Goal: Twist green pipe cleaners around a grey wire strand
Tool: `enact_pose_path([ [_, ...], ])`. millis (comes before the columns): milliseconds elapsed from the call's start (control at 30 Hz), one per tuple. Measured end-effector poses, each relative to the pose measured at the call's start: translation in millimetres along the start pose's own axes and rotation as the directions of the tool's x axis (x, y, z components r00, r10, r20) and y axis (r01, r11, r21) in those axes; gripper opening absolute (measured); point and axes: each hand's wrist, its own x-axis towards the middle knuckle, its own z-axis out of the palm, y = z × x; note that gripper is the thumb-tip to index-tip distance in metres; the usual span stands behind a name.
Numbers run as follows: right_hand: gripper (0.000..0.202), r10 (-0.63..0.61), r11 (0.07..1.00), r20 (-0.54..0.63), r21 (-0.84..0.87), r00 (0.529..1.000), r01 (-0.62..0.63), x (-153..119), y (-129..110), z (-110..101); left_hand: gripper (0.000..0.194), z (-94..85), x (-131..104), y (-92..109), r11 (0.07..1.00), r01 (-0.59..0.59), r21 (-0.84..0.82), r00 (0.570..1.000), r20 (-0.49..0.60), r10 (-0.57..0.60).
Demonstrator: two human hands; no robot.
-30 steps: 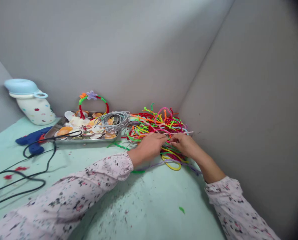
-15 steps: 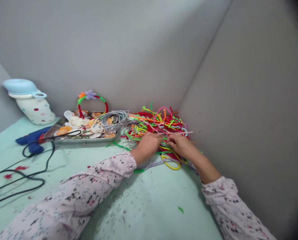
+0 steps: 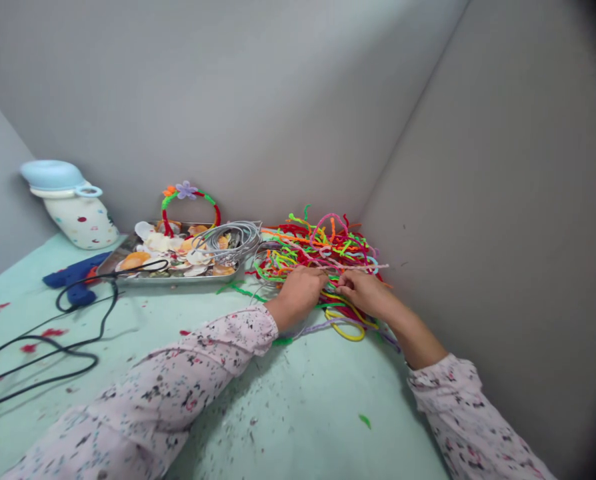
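A tangled heap of colourful pipe cleaners (image 3: 328, 247) lies against the wall where two panels meet. My left hand (image 3: 303, 291) reaches into the near side of the heap, its fingers bent and closed, with the tips partly hidden among the strands. Beside it, a small gap away, my right hand (image 3: 361, 291) is also closed, thumb and fingers curled together over the strands. Whatever either hand pinches is too small or covered to make out. Below the hands, a yellow pipe cleaner loop (image 3: 351, 333) and a purple strand (image 3: 323, 326) stick out onto the table.
Left of the heap, a metal tray (image 3: 178, 281) carries shells and a coil of grey wire (image 3: 235, 240). Behind it stands a pipe cleaner hoop with flowers (image 3: 217, 213). Farther left are a blue glue gun (image 3: 81, 277), its black cord (image 3: 95, 333) and a tilted white bottle (image 3: 83, 217).
The view has turned slightly left, so everything appears a little farther right. Both hands stay at the heap in nearly the same pose.
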Motion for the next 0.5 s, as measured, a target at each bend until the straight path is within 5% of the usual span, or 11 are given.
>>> enact_pose_path([
  [200,0.01,-0.012,1.0,-0.019,-0.008,1.0,0.012,0,-4,-8,0.015,0.6,1,0,1.0,0.024,-0.014,0.999,0.022,-0.023],
  [500,0.014,0.128,0.956,-0.046,-0.26,0.991,-0.135,-10,-9,-41,0.019,6.3,2,0,0.998,0.06,0.016,0.998,0.018,-0.061],
])
